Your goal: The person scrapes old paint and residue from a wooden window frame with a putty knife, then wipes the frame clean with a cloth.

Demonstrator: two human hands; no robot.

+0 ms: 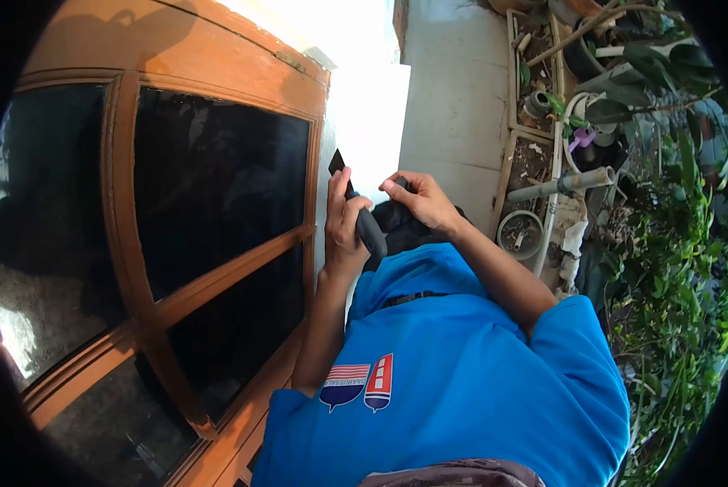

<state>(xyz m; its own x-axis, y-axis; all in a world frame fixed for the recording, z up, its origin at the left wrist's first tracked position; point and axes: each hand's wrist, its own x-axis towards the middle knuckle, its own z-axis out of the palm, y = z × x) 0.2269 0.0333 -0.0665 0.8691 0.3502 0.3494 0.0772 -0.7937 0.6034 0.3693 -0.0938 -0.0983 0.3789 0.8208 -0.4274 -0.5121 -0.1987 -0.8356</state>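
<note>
My left hand [346, 219] is closed around a putty knife. Its dark grey handle [371, 235] points down toward my shirt, and its dark, flat blade [336, 161] sticks up past my fingers beside the window frame. To the right, my right hand [422, 200] has its thumb and fingers bent together in a pinch. A small dark thing shows between those fingers, too little of it to name. The two hands are close but apart, in front of my waist.
An orange-brown wooden window frame [124, 211] with dark glass panes [222, 191] stands close on my left. A sunlit white wall surface [370, 122] lies ahead. On the right are planter boxes [506, 162], a grey pipe [571, 183], a round pot [520, 235] and leafy plants [680, 284].
</note>
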